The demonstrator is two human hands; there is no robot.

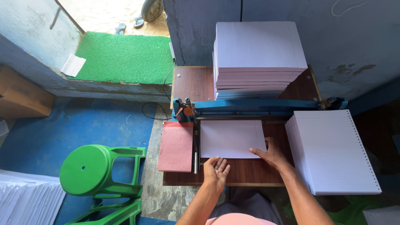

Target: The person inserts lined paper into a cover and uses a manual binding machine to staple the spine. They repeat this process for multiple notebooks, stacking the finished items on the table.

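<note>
A small batch of lined white sheets (231,138) lies on the brown wooden table (250,171), its far edge under the blue punching machine (254,107). My right hand (270,153) rests flat on the near right corner of the sheets. My left hand (216,169) hovers palm-up and empty just below their near edge, fingers apart. A tall stack of lined paper (256,58) stands behind the machine. Right of my arm lies a thick stack of punched lined sheets (333,152).
A pink card sheet (176,146) lies at the table's left end beside a metal guide rail (195,156). A green plastic stool (98,171) stands on the blue floor to the left, more white paper (25,200) at the bottom left, a cardboard box (21,96) and green doormat (125,56) beyond.
</note>
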